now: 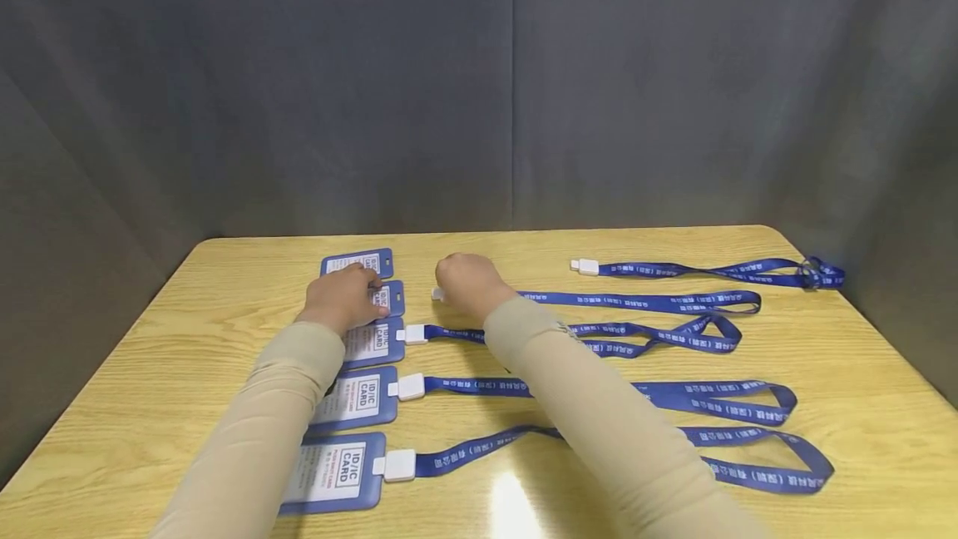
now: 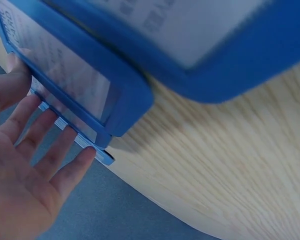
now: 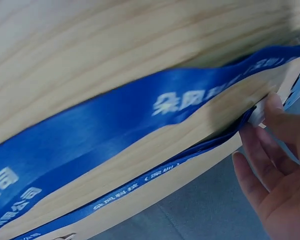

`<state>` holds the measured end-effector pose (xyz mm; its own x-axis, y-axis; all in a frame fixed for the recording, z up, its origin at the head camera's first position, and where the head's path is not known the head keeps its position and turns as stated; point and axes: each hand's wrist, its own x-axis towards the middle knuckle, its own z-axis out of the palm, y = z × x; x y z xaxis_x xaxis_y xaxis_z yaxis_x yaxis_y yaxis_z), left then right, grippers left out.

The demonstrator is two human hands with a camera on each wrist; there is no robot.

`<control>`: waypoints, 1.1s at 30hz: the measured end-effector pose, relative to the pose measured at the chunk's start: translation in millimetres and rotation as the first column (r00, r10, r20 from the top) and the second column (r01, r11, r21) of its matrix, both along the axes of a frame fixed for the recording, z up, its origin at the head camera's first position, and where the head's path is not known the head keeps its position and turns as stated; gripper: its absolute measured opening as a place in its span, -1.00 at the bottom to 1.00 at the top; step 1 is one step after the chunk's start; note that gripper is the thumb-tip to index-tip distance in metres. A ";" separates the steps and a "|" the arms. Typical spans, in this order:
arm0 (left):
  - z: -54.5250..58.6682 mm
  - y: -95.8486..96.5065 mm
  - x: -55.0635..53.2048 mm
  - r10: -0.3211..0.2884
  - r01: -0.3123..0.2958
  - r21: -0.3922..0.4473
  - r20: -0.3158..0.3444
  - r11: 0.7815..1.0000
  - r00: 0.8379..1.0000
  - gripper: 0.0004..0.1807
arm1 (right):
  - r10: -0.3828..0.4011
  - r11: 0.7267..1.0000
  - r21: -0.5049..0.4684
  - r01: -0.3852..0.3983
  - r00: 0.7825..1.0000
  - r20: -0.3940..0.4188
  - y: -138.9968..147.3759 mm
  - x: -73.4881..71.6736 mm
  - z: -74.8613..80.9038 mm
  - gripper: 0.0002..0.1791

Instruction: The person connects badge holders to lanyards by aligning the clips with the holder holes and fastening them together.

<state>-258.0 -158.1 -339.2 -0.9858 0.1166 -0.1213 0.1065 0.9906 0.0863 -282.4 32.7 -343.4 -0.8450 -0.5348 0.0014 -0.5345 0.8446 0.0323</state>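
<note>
My left hand point(image 1: 340, 298) is at the second blue badge holder point(image 1: 397, 298) from the back, its thumb at the near edge and fingers at the far edge, as the left wrist view shows. To the right, my right hand point(image 1: 470, 281) pinches the white clip point(image 3: 258, 113) of a blue lanyard point(image 1: 636, 302). That clip lies a short gap from the badge holder. Behind my left hand lies another badge holder point(image 1: 385, 260), apart from its lanyard point(image 1: 674, 271).
Three nearer badge holders, such as the front one point(image 1: 368, 481), join white clips point(image 1: 399, 465) on blue lanyards point(image 1: 804, 472). All rest on the wooden table point(image 1: 187, 373). A dark grey curtain point(image 1: 374, 90) hangs behind the table. My forearms pass over the nearer items.
</note>
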 end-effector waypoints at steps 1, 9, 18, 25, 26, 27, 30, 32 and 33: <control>-0.1 0.1 0.0 0.002 -0.002 0.004 0.000 1.000 1.000 -0.43 | -0.002 1.000 -0.010 0.002 1.000 -0.001 -2.5 1.0 -0.2 -0.81; -7.8 -1.0 -1.0 0.025 -0.025 0.048 0.000 0.999 1.000 -0.44 | 0.007 1.000 0.004 -0.007 1.000 -0.005 -18.8 5.5 -1.2 -0.76; -5.3 -2.0 -2.7 0.019 -0.019 0.054 -0.006 0.998 1.000 -0.43 | 0.066 0.997 0.054 -0.063 0.996 -0.059 -29.6 3.8 2.0 -0.76; -4.9 -1.0 -1.3 0.027 -0.026 0.059 -0.008 0.998 1.000 -0.44 | 0.038 0.998 0.056 -0.036 0.998 -0.041 -39.0 3.2 -2.7 -0.69; -5.0 -0.9 -1.0 0.028 -0.028 0.060 -0.008 0.998 1.000 -0.44 | 0.039 0.998 0.056 -0.036 0.998 -0.042 -40.3 3.4 -3.2 -0.68; -5.0 -0.8 -0.8 0.029 -0.029 0.061 -0.006 0.998 1.000 -0.44 | 0.040 0.998 0.057 -0.037 0.998 -0.041 -41.3 3.8 -3.6 -0.67; -5.0 -0.9 0.2 0.027 -0.027 0.060 -0.001 0.998 1.000 -0.43 | 0.040 0.998 0.057 -0.038 0.998 -0.038 -43.9 4.5 -4.9 -0.65; -5.2 -1.6 0.7 0.025 -0.025 0.057 0.003 0.998 1.000 -0.42 | 0.039 0.998 0.059 -0.037 0.999 -0.032 -44.5 4.9 -5.6 -0.65; -5.2 -2.1 1.0 0.023 -0.023 0.055 0.005 0.998 1.000 -0.42 | 0.037 0.998 0.061 -0.036 0.999 -0.026 -44.4 4.8 -5.7 -0.64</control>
<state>-257.0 -160.2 -344.4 -0.9877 0.1008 -0.1192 0.0836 0.9865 0.1411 -277.6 -11.7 -349.2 -0.8250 -0.5651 -0.0094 -0.5632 0.8206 0.0972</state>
